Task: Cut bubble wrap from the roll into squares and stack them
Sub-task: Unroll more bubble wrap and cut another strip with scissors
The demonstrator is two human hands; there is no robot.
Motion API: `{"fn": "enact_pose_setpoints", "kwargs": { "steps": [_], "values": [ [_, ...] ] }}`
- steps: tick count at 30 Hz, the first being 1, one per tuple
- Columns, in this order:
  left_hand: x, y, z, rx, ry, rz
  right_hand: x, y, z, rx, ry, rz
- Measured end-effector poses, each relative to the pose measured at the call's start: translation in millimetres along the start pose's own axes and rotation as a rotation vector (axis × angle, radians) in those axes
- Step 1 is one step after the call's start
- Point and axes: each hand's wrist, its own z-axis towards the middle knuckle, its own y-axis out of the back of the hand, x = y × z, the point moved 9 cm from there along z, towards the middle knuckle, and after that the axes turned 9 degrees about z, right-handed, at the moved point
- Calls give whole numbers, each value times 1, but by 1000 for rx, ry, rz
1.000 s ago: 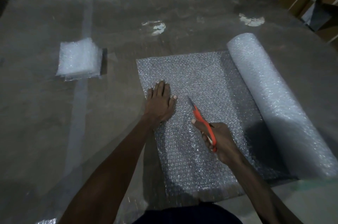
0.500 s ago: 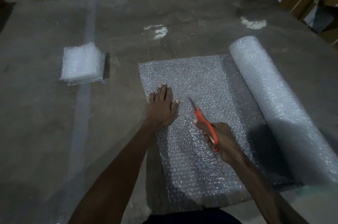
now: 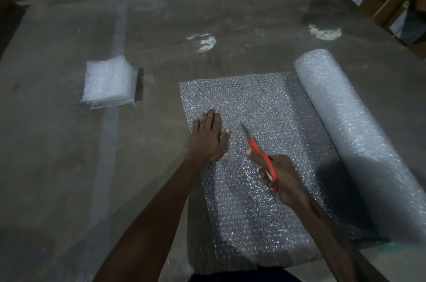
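**Blade a little further up the sheet — cut under way**

Little altered on the bench [image 3: 69,178] over the last second: roll [image 3: 359,143] lying where it lay along the right side, unrolled sheet [image 3: 253,102] spread flat to its left as before, stack of cut squares [image 3: 108,82] sitting well apart on the far left, untouched. Left hand [image 3: 207,138] pressed flat on the sheet near its left edge, fingers straight and together, same spot as earlier. Right hand [image 3: 283,180] wrapped round the orange handle of the cutter [image 3: 260,155], blade tip now slightly further along the sheet — just right of the left thumb. Cut line itself too faint to make out. Judged so: mid-slice on one strip, far end of the sheet uncut, nothing yet ready for stacking.
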Motion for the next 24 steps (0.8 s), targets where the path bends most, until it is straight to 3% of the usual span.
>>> {"fn": "enact_pose_setpoints", "kwargs": {
  "steps": [24],
  "values": [
    [1, -3, -1, 20, -13, 10, 15, -9, 15, -22, 4, -60]
  ]
}}
